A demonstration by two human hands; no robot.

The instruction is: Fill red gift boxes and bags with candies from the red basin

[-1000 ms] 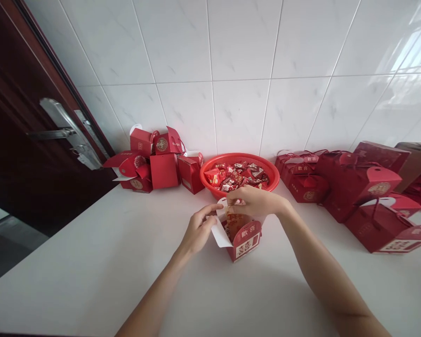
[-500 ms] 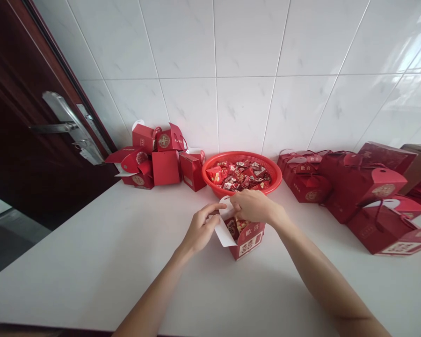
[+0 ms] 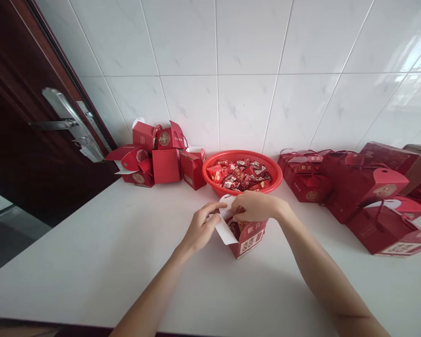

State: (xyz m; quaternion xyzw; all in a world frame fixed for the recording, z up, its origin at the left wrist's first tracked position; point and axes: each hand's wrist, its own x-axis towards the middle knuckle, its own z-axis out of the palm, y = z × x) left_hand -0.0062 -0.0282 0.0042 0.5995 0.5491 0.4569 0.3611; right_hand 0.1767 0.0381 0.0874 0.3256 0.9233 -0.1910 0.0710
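A red box (image 3: 250,241) with gold-and-white print stands upright with its white-lined flaps raised, and wrapped sweets (image 3: 234,228) show inside. My left hand (image 3: 204,225) grips the box's left flap (image 3: 225,232) between thumb and fingers. Above the box opening, my right hand (image 3: 254,206) is bent over the back flap and the sweets, its fingers curled; what its fingertips hold, if anything, is hidden. Just behind the box sits a red plastic basket (image 3: 210,185) full of wrapped sweets (image 3: 243,174).
Several red boxes (image 3: 166,166) are piled at the back left of the white table (image 3: 126,262). More red boxes and bags (image 3: 351,187) crowd the right side. A tiled wall (image 3: 245,112) rises behind, and a dark door (image 3: 17,103) stands at the left.
My right hand has shifted slightly, its wrist raised a little and its fingers curled lower over the box opening. My left hand stays at the flap. The view has moved slightly.
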